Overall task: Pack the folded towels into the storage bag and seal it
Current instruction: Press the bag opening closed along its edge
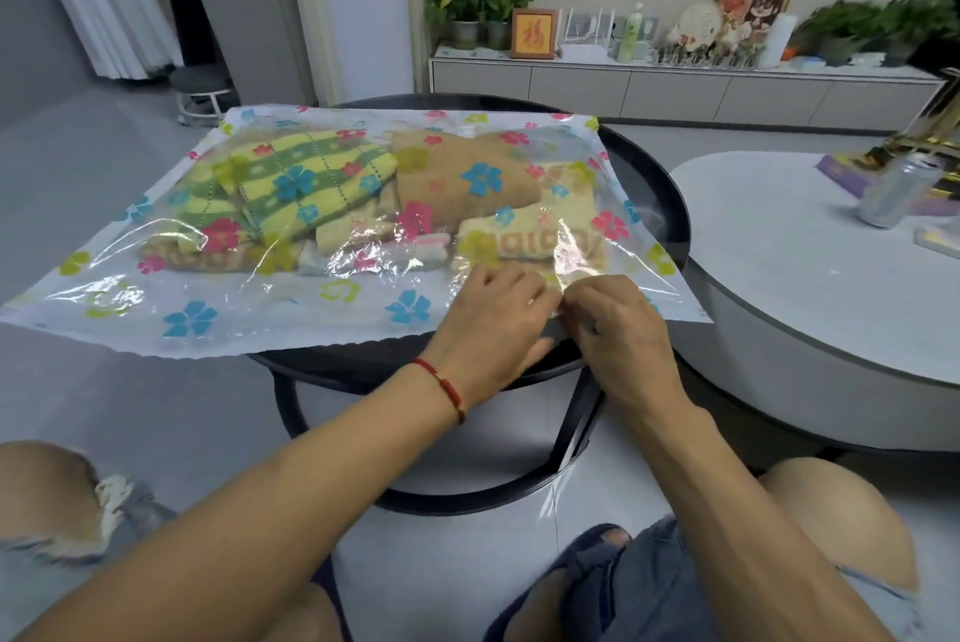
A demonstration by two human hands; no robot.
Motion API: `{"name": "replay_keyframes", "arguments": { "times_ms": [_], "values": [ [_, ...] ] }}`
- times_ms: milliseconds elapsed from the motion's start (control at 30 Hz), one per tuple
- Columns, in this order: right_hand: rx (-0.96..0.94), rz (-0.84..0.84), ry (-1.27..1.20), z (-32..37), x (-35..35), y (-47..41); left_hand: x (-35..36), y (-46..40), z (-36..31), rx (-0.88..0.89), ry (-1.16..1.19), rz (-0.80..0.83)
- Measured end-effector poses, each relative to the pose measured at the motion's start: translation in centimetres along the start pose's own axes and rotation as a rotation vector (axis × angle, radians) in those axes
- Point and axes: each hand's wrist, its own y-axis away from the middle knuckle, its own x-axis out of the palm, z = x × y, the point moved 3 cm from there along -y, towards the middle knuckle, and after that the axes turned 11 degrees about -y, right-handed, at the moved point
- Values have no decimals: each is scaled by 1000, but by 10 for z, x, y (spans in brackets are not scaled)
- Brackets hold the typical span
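A clear storage bag (218, 298) printed with coloured flowers lies flat across the round black table (660, 184). Inside it are several folded towels: a green-and-yellow striped one (301, 173), a brown one (462, 178) and a cream one with lettering (524, 241). My left hand (493, 324) and my right hand (618, 329) meet at the bag's near edge, towards its right corner. Both pinch the plastic edge between fingers and thumb. The bag's near left part lies flat and holds nothing.
A grey oval table (810, 288) stands to the right with a drink can (898, 189) on it. A low cabinet (675, 90) with plants and a framed picture runs along the far wall. My knees sit below the table's front.
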Motion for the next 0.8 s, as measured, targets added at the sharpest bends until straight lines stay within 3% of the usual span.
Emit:
{"name": "replay_keyframes", "arguments": {
  "times_ms": [267,567,800],
  "values": [
    [-165,-41,88,-8,-3,0,3,3,14,16,-17,-180],
    [-135,-32,206,-3,-5,2,11,82,88,-73,-41,-175],
    [-263,225,250,85,75,-21,3,78,87,-107,9,-55]
  ]
}}
